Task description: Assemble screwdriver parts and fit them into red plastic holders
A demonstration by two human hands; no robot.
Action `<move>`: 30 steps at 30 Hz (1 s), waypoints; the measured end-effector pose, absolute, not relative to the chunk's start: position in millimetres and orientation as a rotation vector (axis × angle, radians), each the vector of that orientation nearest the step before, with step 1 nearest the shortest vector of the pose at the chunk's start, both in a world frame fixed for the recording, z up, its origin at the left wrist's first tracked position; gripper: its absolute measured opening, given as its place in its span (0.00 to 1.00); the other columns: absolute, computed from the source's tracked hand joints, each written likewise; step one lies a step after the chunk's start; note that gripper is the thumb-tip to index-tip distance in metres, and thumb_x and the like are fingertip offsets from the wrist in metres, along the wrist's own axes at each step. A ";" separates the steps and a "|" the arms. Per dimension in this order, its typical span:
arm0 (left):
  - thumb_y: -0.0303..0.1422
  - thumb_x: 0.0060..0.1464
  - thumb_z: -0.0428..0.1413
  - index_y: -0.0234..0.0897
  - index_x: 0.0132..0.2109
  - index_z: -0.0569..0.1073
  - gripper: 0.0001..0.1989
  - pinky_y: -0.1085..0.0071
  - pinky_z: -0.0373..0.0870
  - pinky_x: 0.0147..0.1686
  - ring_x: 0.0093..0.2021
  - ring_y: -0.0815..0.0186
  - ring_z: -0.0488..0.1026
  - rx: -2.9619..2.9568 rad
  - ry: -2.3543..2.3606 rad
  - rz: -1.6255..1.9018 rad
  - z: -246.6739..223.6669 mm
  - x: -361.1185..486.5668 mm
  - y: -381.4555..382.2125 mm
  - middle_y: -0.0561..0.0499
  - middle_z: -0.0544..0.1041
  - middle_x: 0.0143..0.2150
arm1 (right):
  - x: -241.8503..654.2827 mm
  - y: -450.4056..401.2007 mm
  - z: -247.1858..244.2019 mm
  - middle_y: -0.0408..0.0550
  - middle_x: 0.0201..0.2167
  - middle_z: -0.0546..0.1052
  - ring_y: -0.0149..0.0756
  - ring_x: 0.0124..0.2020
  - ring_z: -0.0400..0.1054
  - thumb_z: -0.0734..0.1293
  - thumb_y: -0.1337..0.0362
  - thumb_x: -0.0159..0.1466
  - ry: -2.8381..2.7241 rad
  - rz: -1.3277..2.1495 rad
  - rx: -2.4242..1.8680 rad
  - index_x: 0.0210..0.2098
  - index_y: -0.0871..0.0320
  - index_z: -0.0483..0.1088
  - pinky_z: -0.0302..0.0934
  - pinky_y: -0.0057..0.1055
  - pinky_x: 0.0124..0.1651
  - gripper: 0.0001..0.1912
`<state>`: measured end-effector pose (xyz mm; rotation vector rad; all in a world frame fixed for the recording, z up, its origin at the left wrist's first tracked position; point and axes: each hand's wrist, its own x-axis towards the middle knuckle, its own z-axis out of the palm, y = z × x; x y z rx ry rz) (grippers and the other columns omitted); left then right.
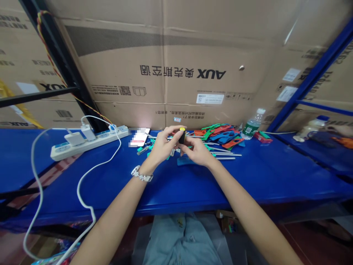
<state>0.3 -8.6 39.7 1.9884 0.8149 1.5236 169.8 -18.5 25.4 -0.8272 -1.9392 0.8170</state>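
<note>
A short black handle with a yellow end [182, 136], like that of a screwdriver, stands roughly upright between my hands above the blue shelf. My left hand [165, 145], with a bracelet watch [142, 175] at its wrist, is closed on it from the left. The fingers of my right hand [197, 150] are pinched together by its lower end; what they hold there is hidden. Beneath and behind both hands lie metal rods [226, 158] and green plastic pieces. A blue plastic piece [185, 161] rests just below my right hand.
Red, green and blue plastic pieces [223, 134] form a pile at the back. Right of it are a water bottle [249, 127] and a small red box [263, 137]. A lit phone [141, 137] and a power strip [91, 144] with trailing white cables [79, 184] lie left. Cardboard boxes [176, 55] stand behind.
</note>
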 end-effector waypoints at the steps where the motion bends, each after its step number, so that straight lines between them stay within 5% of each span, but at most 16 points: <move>1: 0.40 0.64 0.59 0.41 0.47 0.79 0.10 0.64 0.75 0.45 0.43 0.63 0.78 1.980 0.816 1.561 39.9 1.4 -7.9 0.47 0.82 0.45 | 167.9 -18.4 24.6 0.46 0.30 0.77 0.36 0.29 0.71 0.71 0.50 0.65 -1.917 0.767 -0.842 0.38 0.57 0.72 0.66 0.35 0.36 0.15; 6: 0.37 0.56 0.66 0.40 0.40 0.74 0.10 0.65 0.72 0.45 0.39 0.65 0.74 1.963 0.902 1.716 40.2 5.4 -7.0 0.52 0.78 0.37 | 159.0 -13.3 15.7 0.41 0.22 0.70 0.33 0.25 0.64 0.76 0.47 0.58 -1.737 0.617 -0.930 0.28 0.56 0.67 0.61 0.31 0.31 0.22; 13: 0.42 0.70 0.52 0.44 0.59 0.75 0.17 0.60 0.73 0.51 0.51 0.59 0.76 2.093 0.804 1.470 38.5 -4.7 -10.8 0.44 0.80 0.55 | 170.9 -18.6 26.7 0.46 0.33 0.78 0.34 0.25 0.73 0.70 0.47 0.65 -1.890 1.027 -0.758 0.40 0.57 0.71 0.67 0.32 0.31 0.19; 19: 0.39 0.63 0.60 0.41 0.44 0.78 0.08 0.64 0.74 0.45 0.41 0.64 0.77 2.019 0.803 1.612 40.5 0.1 -9.0 0.49 0.82 0.42 | 163.6 -18.7 21.9 0.44 0.32 0.77 0.32 0.23 0.70 0.75 0.49 0.59 -1.799 0.879 -0.840 0.42 0.56 0.71 0.65 0.30 0.27 0.21; 23: 0.39 0.58 0.64 0.39 0.42 0.75 0.10 0.65 0.72 0.44 0.40 0.65 0.76 1.985 0.856 1.691 40.0 2.3 -9.5 0.51 0.80 0.39 | 157.4 -14.6 15.6 0.40 0.24 0.71 0.32 0.22 0.66 0.77 0.49 0.56 -1.683 0.746 -0.895 0.29 0.55 0.65 0.62 0.30 0.26 0.21; 30: 0.40 0.70 0.51 0.41 0.54 0.77 0.15 0.62 0.72 0.52 0.50 0.63 0.76 2.158 0.775 1.456 40.3 -3.8 -11.6 0.46 0.80 0.51 | 170.7 -19.1 27.1 0.45 0.30 0.77 0.34 0.24 0.72 0.70 0.48 0.66 -1.882 1.000 -0.745 0.39 0.58 0.73 0.67 0.32 0.31 0.17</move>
